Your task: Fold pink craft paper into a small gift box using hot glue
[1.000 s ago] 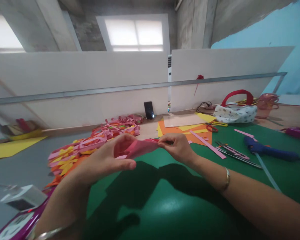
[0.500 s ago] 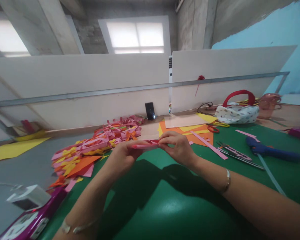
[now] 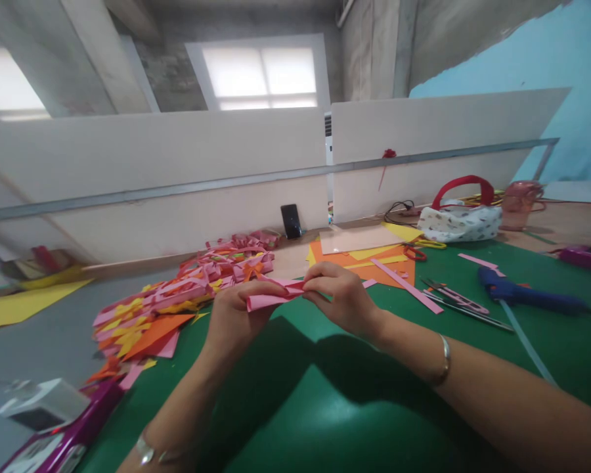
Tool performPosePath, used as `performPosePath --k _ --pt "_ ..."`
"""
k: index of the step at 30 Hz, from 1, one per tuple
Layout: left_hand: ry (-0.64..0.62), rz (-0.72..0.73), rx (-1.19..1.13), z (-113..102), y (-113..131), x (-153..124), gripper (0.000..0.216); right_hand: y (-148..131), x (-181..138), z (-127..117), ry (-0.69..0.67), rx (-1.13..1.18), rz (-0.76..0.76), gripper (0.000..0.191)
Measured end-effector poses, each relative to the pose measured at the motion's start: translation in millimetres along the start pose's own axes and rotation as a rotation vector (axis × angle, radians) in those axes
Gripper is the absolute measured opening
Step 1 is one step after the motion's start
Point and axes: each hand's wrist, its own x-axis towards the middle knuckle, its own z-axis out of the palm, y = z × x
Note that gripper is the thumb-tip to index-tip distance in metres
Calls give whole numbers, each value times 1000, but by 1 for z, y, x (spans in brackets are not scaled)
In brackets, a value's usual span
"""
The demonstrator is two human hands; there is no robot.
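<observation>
A folded piece of pink paper [image 3: 270, 299] is held up above the green mat [image 3: 335, 420], stretched between both hands. My left hand [image 3: 239, 315] is closed on its left end, with the thumb along the top. The fingertips of my right hand [image 3: 342, 295] pinch its right end. Beyond my left hand lies a heap of pink, yellow and orange paper pieces [image 3: 177, 289]. To the right of my right hand rest a pink paper strip [image 3: 406, 284], tweezers [image 3: 467, 312] and a pink-handled cutter [image 3: 458, 299].
A blue glue gun [image 3: 526, 289] with a glue stick lies at right. Scissors [image 3: 416, 253] sit by orange and yellow sheets [image 3: 325, 253]. A phone [image 3: 291, 221] leans on the white board. At near left stands a purple power strip [image 3: 73, 427] with a white charger [image 3: 44, 404].
The pink paper has tilted and turned in my hands, so more of its folded lower flap shows at the left end. The whole view has shifted slightly.
</observation>
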Motion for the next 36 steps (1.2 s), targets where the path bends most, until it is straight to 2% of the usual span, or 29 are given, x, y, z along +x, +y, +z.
performPosePath --k 5,11,17,21,26,29,32,36 --pt "23 -12 25 3 -2 0 11 -2 0 -1 -23 -76 2 20" --pt "19 -9 20 6 -5 2 13 -3 -2 -2 -55 -150 3 9" --pt "31 -60 4 8 2 -1 15 -6 0 -2 -81 -280 -18 22" --pt "32 -132 3 6 4 -1 19 -4 0 1 -71 -205 -13 21" --pt "45 -104 -21 5 3 -1 19 -1 -2 2 -63 -67 63 13" --pt "79 -110 -22 7 6 -2 18 -4 -1 2 1 -42 99 8" --pt "94 -110 -14 8 8 -3 19 -7 0 1 51 -23 65 8" --pt "105 -118 33 9 8 -2 20 -10 0 2 42 -28 38 4"
